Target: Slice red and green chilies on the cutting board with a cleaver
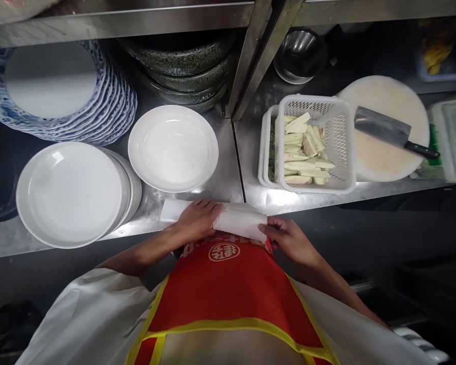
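Observation:
A white roll (240,221) of thin sheet, paper or plastic film, lies along the counter's front edge, just above my red apron (228,284). My left hand (199,218) is closed over its middle, with the left end showing beyond the wrist. At the right end, my right hand (289,237) pinches the edge of the sheet between thumb and fingers. Directly behind the roll is a white oval dish (173,148) with nothing in it. A white perforated basket (340,147) of pale cut vegetable strips (304,152) stands to the right.
White round plates (72,195) are stacked at the left, with blue-patterned plates (51,81) behind. Dark speckled bowls (190,63) sit under the steel shelf (129,17). A cleaver (383,124) rests on a round cutting board (380,96); metal bowls (301,53) stand farther back.

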The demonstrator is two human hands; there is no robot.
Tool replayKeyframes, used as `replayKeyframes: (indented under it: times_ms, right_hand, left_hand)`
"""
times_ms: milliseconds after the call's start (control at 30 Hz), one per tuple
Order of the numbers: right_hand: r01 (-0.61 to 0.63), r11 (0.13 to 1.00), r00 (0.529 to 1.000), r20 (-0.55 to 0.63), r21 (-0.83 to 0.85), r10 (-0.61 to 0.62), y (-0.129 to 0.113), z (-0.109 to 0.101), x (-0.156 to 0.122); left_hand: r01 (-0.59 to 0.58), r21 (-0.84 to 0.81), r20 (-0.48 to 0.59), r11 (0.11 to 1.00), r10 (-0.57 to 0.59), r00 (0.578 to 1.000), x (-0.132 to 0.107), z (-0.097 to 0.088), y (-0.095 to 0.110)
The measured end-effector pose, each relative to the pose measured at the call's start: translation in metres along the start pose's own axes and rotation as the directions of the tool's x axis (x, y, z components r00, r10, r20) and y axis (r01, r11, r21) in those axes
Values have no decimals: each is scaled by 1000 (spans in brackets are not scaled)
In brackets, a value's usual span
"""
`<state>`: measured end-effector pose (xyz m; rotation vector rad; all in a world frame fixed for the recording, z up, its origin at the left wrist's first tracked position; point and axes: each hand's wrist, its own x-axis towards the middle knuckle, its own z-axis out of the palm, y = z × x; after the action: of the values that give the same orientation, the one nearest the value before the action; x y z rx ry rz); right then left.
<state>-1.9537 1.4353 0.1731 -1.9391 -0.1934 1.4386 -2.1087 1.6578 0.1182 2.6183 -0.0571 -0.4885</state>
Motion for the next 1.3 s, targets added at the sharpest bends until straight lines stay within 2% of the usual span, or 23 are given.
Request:
replayKeyframes:
  times_ms: [100, 133, 200, 233, 300, 333, 400, 467, 533, 633, 700, 800, 867, 1000, 1067, 1133, 1300]
  right_hand:
    - [11, 987, 997, -67, -159, -22, 13, -10, 10]
    - [37, 966, 989, -129, -258, -72, 17, -12, 13]
    - [139, 857, 932, -226, -496, -283, 20, -11, 20]
    - [217, 761, 889, -198, -612, -412, 20, -7, 23]
    - [390, 511, 812, 25, -766, -583, 16, 5, 31]
    - [450, 393, 792, 155, -802, -591, 12, 12, 35]
    - [465, 230, 807, 303, -855, -507, 0, 26, 42]
    - [397, 136, 855, 311, -908, -415, -14, 34, 47]
    - [373, 65, 864, 321, -926, -387, -26, 36, 48]
    - [474, -33, 780, 437, -880, -447, -35, 38, 51]
    - [521, -63, 755, 494, -851, -432, -35, 46, 57]
    - [483, -41, 814, 465, -875, -348, -31, 62, 68]
    - [458, -31, 833, 442, -888, -333, -31, 68, 73]
    - [502, -32, 824, 489, -864, -287, -38, 58, 70]
    - [561, -34, 793, 549, -827, -262, -39, 43, 69]
    - [626, -24, 743, 606, -779, -284, -33, 27, 70]
    - [790, 110, 571, 659, -603, -490, 3, -4, 86]
  left_hand:
    - [29, 29, 16, 999, -29, 999, 2, 9, -6]
    - [45, 44, 24, 998, -47, 999, 4, 12, -8]
    - [77, 81, 37, 994, -80, 996, 6, 16, -11]
    - [86, 95, 41, 992, -90, 995, 7, 17, -12]
    - [87, 109, 43, 990, -92, 995, 8, 18, -14]
    - [82, 110, 44, 991, -87, 995, 9, 17, -16]
    - [69, 110, 50, 992, -74, 996, 10, 15, -19]
    - [54, 115, 54, 992, -61, 997, 9, 14, -24]
    - [49, 115, 54, 992, -56, 997, 6, 14, -30]
    - [53, 103, 48, 993, -58, 997, 3, 15, -35]
    - [52, 96, 43, 994, -57, 997, 1, 14, -35]
    - [43, 83, 40, 996, -47, 998, 0, 13, -34]
    - [35, 68, 38, 997, -38, 999, -2, 12, -34]
    - [24, 29, 32, 999, -25, 999, -4, 13, -36]
    - [22, 2, 25, 1000, -22, 999, -5, 16, -37]
    - [25, -25, 10, 999, -25, 1000, -4, 19, -36]
    - [15, -102, -43, 995, -19, 999, -4, 26, -40]
